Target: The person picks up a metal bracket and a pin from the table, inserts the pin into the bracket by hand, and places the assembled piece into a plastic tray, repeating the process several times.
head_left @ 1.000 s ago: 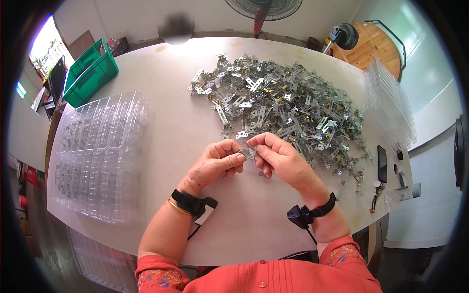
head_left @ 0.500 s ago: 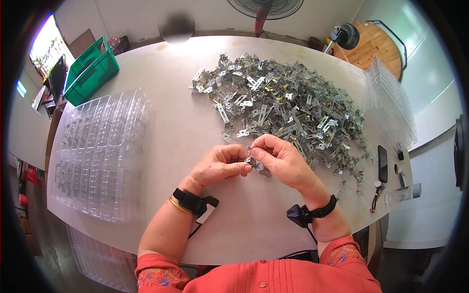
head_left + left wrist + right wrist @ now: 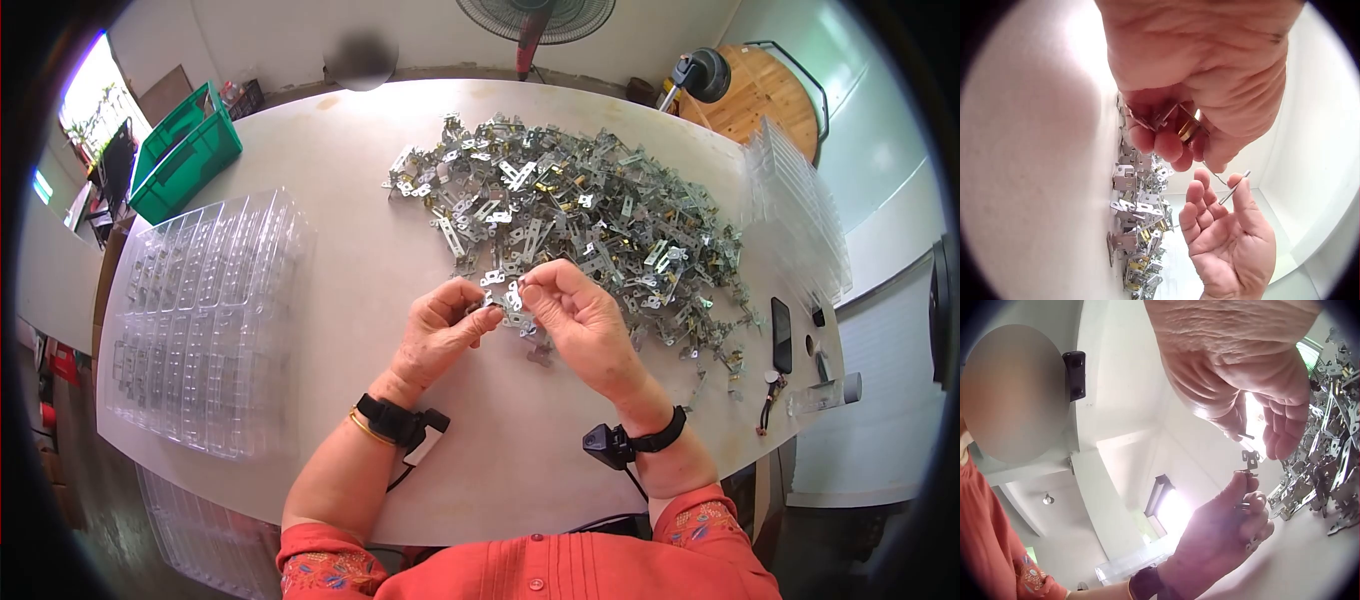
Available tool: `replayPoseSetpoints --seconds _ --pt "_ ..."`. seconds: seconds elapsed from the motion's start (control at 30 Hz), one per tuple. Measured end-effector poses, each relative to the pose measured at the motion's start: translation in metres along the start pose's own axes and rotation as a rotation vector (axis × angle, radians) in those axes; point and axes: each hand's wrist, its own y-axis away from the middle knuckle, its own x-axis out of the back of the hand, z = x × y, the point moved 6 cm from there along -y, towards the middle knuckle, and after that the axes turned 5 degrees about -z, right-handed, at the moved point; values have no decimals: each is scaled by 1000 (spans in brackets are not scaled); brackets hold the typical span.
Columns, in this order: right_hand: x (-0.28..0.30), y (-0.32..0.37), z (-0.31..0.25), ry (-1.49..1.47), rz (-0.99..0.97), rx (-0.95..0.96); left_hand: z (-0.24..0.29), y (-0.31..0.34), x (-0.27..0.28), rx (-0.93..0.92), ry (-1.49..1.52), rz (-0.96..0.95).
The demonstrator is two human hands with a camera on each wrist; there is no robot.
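Note:
In the head view my left hand (image 3: 436, 325) grips a small metal bracket (image 3: 1250, 459), its slotted end standing out past the thumb. Within those curled fingers, the left wrist view also shows a brass-coloured piece (image 3: 1189, 130) and more bent metal. My right hand (image 3: 585, 325) is a short way to the right, pinching a thin metal pin (image 3: 1234, 187) at the thumb tip. A narrow gap separates the two hands. Just beyond them lies a large heap of metal brackets (image 3: 590, 215), with a few loose ones close to the fingertips.
Stacked clear plastic trays (image 3: 205, 320) with metal parts inside stand on the left of the table. More clear trays (image 3: 795, 215) are stacked at the right, near a phone (image 3: 782, 335). A green crate (image 3: 185, 150) sits at the back left.
The hands were together around the metal piece and have drawn apart. My left hand has shifted slightly left with the bracket, my right hand slightly right and away from me, pinching the pin.

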Motion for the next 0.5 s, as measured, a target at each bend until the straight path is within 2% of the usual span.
replayPoseSetpoints --seconds 0.1,0.2,0.3,0.5 --pt "-7 2 3 65 -22 -73 3 1 -2 -41 -55 21" --pt "-11 2 2 45 -36 -41 2 2 -6 -32 -111 -10" --pt "-5 2 0 165 -54 -132 3 2 -6 -144 -220 -64" --pt "6 -1 -4 131 36 -27 15 2 -7 -81 -74 -42"
